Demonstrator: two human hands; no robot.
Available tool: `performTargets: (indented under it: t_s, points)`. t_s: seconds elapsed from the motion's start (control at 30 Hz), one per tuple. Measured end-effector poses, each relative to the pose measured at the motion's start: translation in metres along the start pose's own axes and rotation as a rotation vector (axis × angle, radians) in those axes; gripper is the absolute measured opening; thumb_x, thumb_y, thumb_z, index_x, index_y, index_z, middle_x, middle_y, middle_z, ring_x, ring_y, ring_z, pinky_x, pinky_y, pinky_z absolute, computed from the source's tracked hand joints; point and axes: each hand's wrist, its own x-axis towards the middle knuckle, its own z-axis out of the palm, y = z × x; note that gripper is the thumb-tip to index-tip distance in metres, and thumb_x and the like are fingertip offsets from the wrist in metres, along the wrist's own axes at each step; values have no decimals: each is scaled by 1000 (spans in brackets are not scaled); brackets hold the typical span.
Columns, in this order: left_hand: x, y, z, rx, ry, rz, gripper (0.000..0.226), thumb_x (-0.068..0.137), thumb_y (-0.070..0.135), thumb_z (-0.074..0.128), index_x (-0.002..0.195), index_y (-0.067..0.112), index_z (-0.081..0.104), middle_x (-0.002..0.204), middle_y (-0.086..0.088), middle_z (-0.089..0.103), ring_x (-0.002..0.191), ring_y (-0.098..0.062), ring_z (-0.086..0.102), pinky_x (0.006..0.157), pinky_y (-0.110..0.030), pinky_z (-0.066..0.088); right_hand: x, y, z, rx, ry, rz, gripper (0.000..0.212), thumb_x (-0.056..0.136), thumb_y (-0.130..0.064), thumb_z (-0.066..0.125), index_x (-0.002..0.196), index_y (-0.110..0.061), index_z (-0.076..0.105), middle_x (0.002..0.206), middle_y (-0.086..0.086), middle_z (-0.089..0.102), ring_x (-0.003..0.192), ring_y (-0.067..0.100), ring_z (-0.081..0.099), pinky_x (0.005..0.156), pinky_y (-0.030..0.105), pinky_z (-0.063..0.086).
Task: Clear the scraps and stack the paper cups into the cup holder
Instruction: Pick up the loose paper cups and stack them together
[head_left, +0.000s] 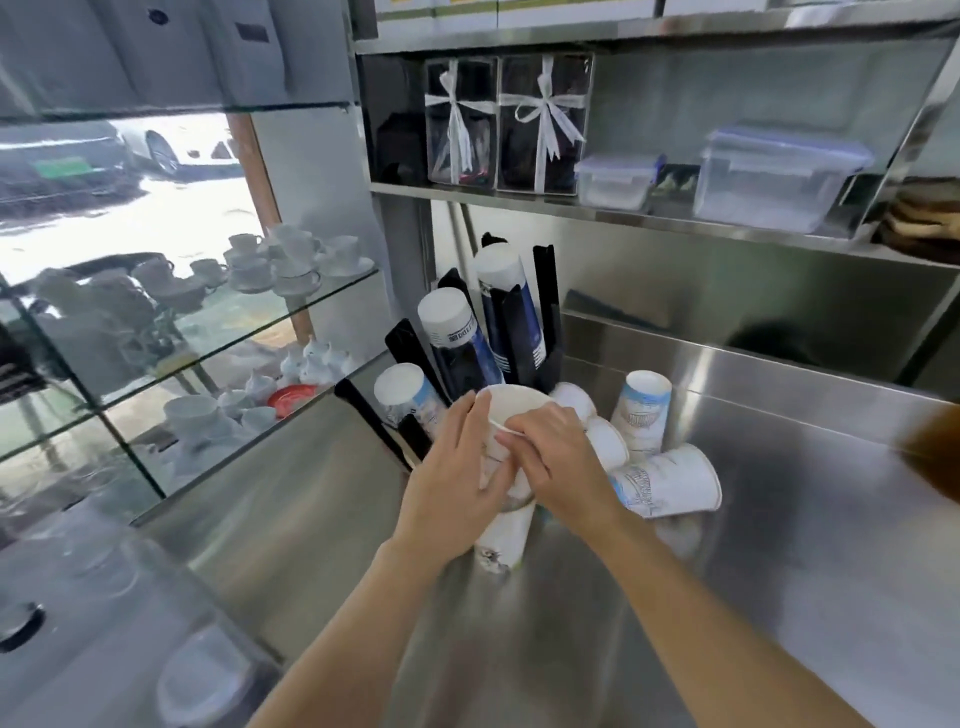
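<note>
paper cup stack (506, 530) stands upright on the steel counter (779, 571), left hand (457, 483) wrapped round its side, right hand (556, 462) pinching the rim — light, thin-walled, likely to crush, so hold low and gently. beyond, four loose cups (667, 480) lie scattered; furthest, the black cup holder (545, 312) carries three stacks.

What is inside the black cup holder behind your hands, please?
The black cup holder carries three stacks of upside-down paper cups, bottoms up. Their lower ends and the holder's base are hidden behind the left hand and right hand, which grip an upright cup.
</note>
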Motion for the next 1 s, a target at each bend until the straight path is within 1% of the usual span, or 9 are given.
performTargets:
  t_s: [0.13,0.23,0.3,0.43,0.57,0.67,0.77,0.83,1.0]
  points:
    - [-31,-26,17,103,-204,-44,60,86,38,44,137,7,38,145,-7,41,134,-21,38,105,-22,29,-27,11,18,-170,-482,28,47,92,-37,25,74,-6,55,71,12,62,74,29,51,80,37,36]
    - [-42,-34,21,115,-184,-45,57,79,37,42,125,6,52,131,-11,56,123,-25,52,101,-32,39,-32,7,22,-239,-547,-14,53,89,-40,18,77,-7,56,75,14,64,77,30,54,84,42,36]
    - [-41,-35,21,135,-168,-14,54,75,36,44,119,8,57,124,-9,62,117,-27,56,102,-36,41,-30,6,23,-249,-554,-27,47,91,-39,24,79,-9,58,79,10,65,81,27,54,87,41,37]
    - [-33,-28,14,163,-128,90,50,72,37,50,117,15,59,119,-3,64,122,-18,46,107,-32,24,-29,6,9,-223,-431,2,49,85,-53,29,87,-15,59,85,-2,63,88,15,51,85,28,27]
    - [-19,-5,13,115,8,157,43,78,35,54,116,13,58,117,-2,65,116,-19,53,102,-29,31,-28,12,-14,-139,-178,74,38,85,-46,39,92,-16,60,90,-2,64,87,17,53,80,28,32]
    - [-3,23,27,58,29,199,41,81,31,53,117,12,57,117,-3,64,114,-18,51,100,-26,31,-33,29,-35,-115,-12,279,40,84,-46,42,99,-13,60,97,2,64,90,19,54,81,33,39]
    - [8,44,55,3,-67,175,48,81,31,49,125,13,51,126,-6,59,120,-22,51,102,-36,39,-45,55,-53,-136,67,499,37,87,-35,56,114,-11,54,114,8,60,102,26,55,87,39,42]
    - [13,55,75,-6,-179,130,56,83,33,45,135,13,39,139,-8,48,130,-25,42,108,-40,35,-56,72,-64,-150,79,627,45,86,-29,60,125,-10,48,124,11,55,111,28,51,93,39,39]
    - [17,68,121,54,-462,19,66,90,33,47,145,16,15,153,-7,24,139,-26,24,113,-38,21,-87,106,-74,-126,8,883,65,79,-41,61,135,-21,34,136,3,47,125,26,43,95,42,36]
